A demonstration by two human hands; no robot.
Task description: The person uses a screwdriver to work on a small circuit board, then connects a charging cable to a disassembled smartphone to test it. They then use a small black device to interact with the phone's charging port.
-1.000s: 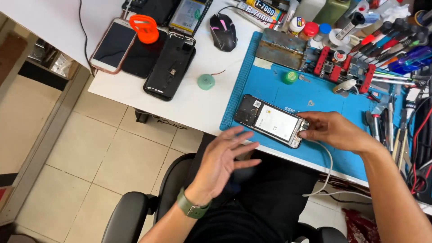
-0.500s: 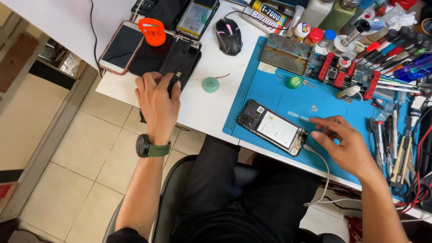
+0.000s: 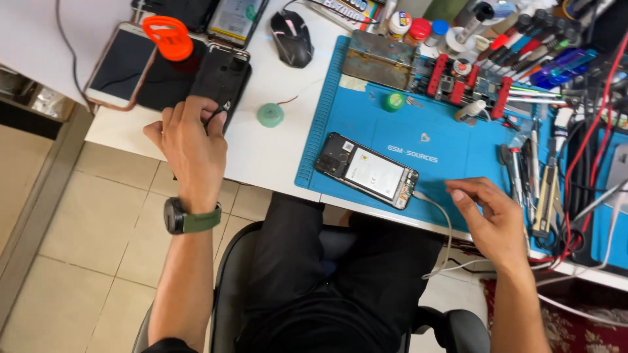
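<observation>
Here the left hand (image 3: 190, 147) is pinching the near end of a thin black plastic phone back cover (image 3: 221, 73) lying just beyond its fingers; being light, flexible and crackable, it seems best gripped by its edges, while the right hand (image 3: 492, 219) is hovering open beside the opened phone (image 3: 366, 170)

Left hand (image 3: 190, 147) hid black cover's (image 3: 221, 75) lower end; tools (image 3: 556, 46) cut off at top edge, small parts unreadable.

Matt black plastic phone cover (image 3: 220, 77)
</observation>
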